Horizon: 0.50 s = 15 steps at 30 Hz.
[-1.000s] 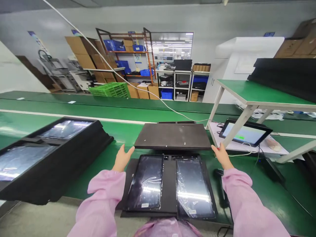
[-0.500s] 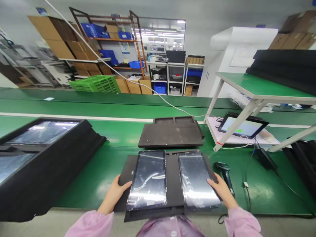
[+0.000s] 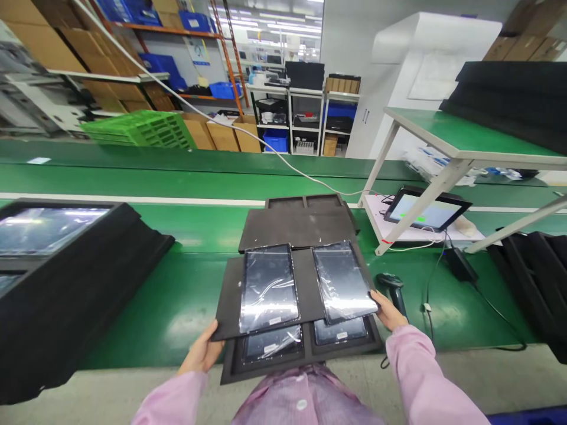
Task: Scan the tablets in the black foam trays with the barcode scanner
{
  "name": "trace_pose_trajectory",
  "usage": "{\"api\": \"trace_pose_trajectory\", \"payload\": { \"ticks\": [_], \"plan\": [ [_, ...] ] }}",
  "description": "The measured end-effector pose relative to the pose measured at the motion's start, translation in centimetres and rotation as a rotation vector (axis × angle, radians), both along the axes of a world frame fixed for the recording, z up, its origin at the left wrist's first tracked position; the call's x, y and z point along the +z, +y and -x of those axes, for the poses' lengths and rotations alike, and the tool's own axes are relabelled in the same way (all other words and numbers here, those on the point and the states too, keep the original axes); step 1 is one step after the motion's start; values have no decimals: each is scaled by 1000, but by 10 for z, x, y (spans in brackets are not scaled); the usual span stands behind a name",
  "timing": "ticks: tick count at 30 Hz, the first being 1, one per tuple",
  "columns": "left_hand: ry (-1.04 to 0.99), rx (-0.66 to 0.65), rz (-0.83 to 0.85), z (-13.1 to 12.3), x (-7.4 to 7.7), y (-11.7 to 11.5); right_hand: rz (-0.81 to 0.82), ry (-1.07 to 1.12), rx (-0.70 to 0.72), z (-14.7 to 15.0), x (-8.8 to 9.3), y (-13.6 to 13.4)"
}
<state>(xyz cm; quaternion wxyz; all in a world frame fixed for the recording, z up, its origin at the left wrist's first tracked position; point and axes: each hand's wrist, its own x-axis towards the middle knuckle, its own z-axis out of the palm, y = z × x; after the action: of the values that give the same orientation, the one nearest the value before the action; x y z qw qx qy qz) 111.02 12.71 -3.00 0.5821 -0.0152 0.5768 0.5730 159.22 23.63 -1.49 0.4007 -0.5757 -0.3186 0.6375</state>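
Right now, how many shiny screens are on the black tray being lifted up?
2. One wrapped screen lies on the left of the lifted tray, another screen on its right. More screens lie in the tray below, partly hidden.

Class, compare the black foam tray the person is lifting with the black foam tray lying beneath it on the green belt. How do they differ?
The lifted black foam tray is tilted, raised by the left hand and right hand; the lower black foam tray lies flat on the green belt. The lifted tray's wrapped screens show whole; the lower tray's are mostly covered. Both hold two film-wrapped dark screens side by side.
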Motion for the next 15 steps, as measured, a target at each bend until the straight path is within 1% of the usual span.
{"api": "trace_pose_trajectory", "payload": {
  "ticks": [2, 5, 8, 10, 12, 15],
  "plan": [
    [-3, 10, -43, -6, -2, -8, 13, 26, -26, 1, -3, -5],
    [40, -20, 4, -9, -1, -13, 26, 38, -58, 3, -2, -12],
    [32, -25, 49, -7, -1, -21, 15, 36, -94, 3, 0, -31],
    [20, -10, 46, -7, 0, -29, -2, 38, -127, 3, 2, -46],
    [33, -1, 18, -7, 5, -37, -22, 37, -164, 4, 6, -59],
    [79, -24, -37, -5, 21, -39, -44, 25, -197, 6, 14, -63]
  ]
}}
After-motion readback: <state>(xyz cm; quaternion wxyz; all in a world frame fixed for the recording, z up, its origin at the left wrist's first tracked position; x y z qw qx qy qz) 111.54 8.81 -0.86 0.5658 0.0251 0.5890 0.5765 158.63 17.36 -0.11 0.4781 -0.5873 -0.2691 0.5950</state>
